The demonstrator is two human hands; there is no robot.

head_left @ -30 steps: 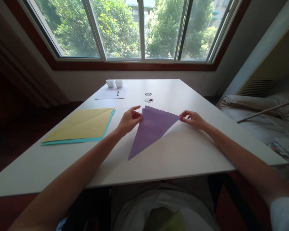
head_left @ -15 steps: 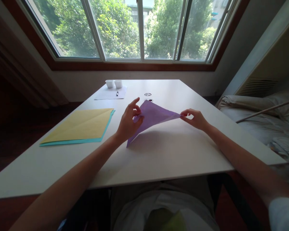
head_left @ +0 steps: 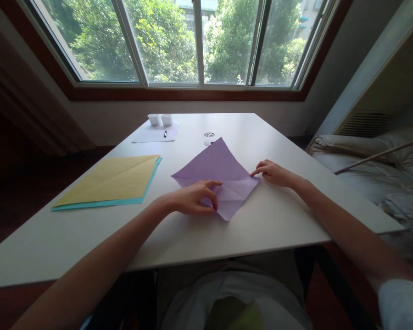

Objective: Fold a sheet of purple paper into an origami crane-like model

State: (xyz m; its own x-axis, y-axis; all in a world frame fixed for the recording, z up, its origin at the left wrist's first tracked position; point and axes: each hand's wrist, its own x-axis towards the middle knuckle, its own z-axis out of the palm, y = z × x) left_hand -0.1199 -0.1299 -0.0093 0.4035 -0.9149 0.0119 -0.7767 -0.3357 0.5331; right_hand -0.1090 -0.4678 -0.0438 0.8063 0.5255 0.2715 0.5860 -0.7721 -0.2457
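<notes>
A square sheet of purple paper lies spread on the table with one corner towards me and a crease running across its middle. My left hand rests over its near left edge, fingers apart and slightly bent, covering part of that edge. At the sheet's right corner, my right hand touches the paper with an outstretched index finger, its other fingers bent; the thumb is hidden.
Yellow paper lies on turquoise paper at the left of the white table. Farther back are two small white containers, a white sheet and a pen. Round fittings sit in the tabletop.
The purple paper has gone from lifted and folded over to lying opened out. My left hand has let go and moved down towards me; the right has lowered slightly, its pinch loosened.
</notes>
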